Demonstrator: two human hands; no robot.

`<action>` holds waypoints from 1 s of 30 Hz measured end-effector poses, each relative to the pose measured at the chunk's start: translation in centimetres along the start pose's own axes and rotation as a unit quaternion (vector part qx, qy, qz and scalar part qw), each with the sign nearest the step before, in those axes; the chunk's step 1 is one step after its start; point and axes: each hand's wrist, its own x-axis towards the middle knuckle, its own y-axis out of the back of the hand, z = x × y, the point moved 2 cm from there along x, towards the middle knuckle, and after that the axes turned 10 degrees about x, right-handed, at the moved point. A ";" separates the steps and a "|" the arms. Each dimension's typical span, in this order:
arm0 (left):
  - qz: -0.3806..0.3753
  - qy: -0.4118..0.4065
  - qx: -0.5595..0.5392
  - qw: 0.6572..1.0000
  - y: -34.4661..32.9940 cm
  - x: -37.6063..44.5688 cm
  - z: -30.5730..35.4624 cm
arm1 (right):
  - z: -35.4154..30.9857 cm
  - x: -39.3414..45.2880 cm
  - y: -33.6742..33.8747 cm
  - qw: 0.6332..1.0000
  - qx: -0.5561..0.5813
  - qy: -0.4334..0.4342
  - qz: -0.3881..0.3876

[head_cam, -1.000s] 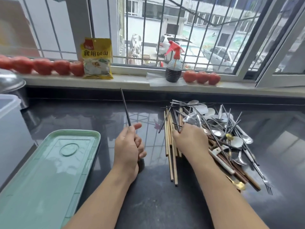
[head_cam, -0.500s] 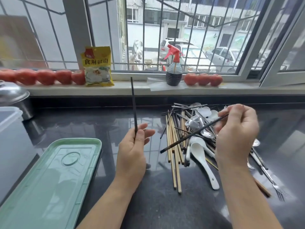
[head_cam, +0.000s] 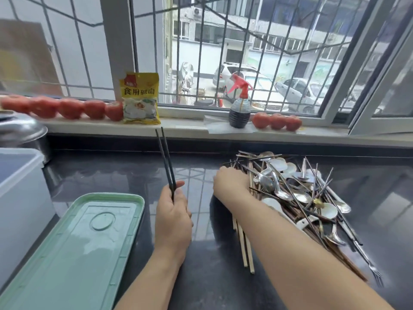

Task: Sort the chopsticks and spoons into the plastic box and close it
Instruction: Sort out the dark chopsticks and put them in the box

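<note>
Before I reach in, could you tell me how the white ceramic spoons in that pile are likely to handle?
The white ceramic spoons look glazed, so probably slippery and chip-prone. They lie tangled under the metal chopsticks, so lifting one would likely drag its neighbours. Their curved bowls may rock when pushed.

I see black chopsticks [head_cam: 165, 162] in my left grip [head_cam: 173, 217]. Bench [head_cam: 125, 175] is glossy black, mirrors the window bars. Lid [head_cam: 73, 249] is pale mint green with an embossed ring. Pile: pale bamboo chopsticks [head_cam: 245, 249], dark brown ones, silver spoons [head_cam: 282, 194], white ceramic spoons [head_cam: 279, 164]. Sill: red tomatoes [head_cam: 67, 107], yellow packet [head_cam: 140, 98], dark bottle with red sprayer [head_cam: 239, 101].
</note>
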 end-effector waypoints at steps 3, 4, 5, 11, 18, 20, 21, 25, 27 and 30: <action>0.002 0.017 -0.009 1.000 -0.2 0.3 -0.3 | -0.6 0.4 -0.5 0.999 -0.039 0.025 0.015; 0.003 0.025 -0.018 1.000 -0.2 0.4 -0.2 | -0.8 0.4 -0.4 0.998 -0.036 0.035 0.023; 0.002 0.029 -0.027 0.999 -0.2 0.4 -0.2 | -0.8 0.1 0.0 0.998 -0.020 0.045 0.035; -0.017 0.039 -0.020 0.999 -0.1 0.3 0.0 | 0.9 -4.4 4.9 0.898 0.429 0.100 0.021; -0.071 0.028 -0.062 0.995 -0.6 -0.9 1.4 | 7.4 -12.7 8.5 0.648 0.717 0.150 0.207; -0.123 0.079 -0.153 0.977 -0.8 -1.4 2.2 | 8.1 -12.8 8.8 0.650 0.740 0.107 0.138; -0.165 0.110 -0.189 0.962 -0.9 -1.9 2.7 | 8.1 -12.8 8.7 0.677 0.725 0.087 0.094; -0.365 0.171 -0.155 0.902 -1.6 -4.2 4.1 | 6.8 -12.2 7.2 0.780 0.622 0.062 0.029; -0.416 0.177 -0.137 0.881 -2.0 -4.7 3.8 | 6.1 -11.3 6.6 0.791 0.608 0.040 0.056; -0.440 0.175 -0.130 0.871 -2.2 -4.6 3.0 | 5.0 -10.5 6.0 0.789 0.609 0.020 0.080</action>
